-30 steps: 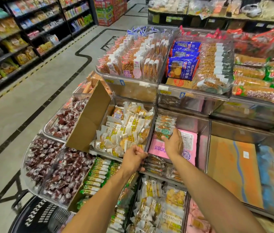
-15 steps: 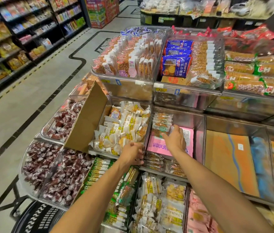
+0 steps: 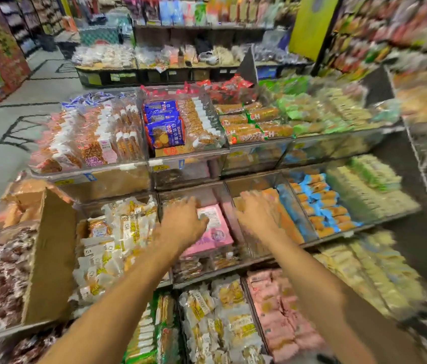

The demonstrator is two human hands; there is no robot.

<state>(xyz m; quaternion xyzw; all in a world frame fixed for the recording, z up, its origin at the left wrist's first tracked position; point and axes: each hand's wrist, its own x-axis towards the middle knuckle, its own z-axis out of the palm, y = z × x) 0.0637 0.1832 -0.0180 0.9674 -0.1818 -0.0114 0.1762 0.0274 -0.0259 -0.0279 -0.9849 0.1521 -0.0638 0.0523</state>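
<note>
The view is motion-blurred. My left hand (image 3: 183,222) reaches into the clear middle-tier bin that holds a flat pink box (image 3: 217,232). Its fingers point toward the back of the bin and its thumb lies near the box's top edge; it seems to hold nothing. My right hand (image 3: 257,211) hovers with spread fingers over the neighbouring bin, whose floor is an orange liner (image 3: 285,224). It holds nothing. The small stack of snack packs at the back of the pink-box bin is hidden behind my left hand.
Yellow-and-white wrapped snacks (image 3: 118,232) fill the bin to the left, beside a raised cardboard flap (image 3: 49,258). Blue-wrapped rolls (image 3: 317,206) lie to the right. The upper tier holds blue cookie bags (image 3: 165,130). Pink packs (image 3: 280,306) sit below. The aisle floor (image 3: 2,143) opens on the left.
My left hand let go of the bin's front rim and moved right into the pink-box bin. My right hand left the snack stack and shifted right over the orange bin. The view swung right.
</note>
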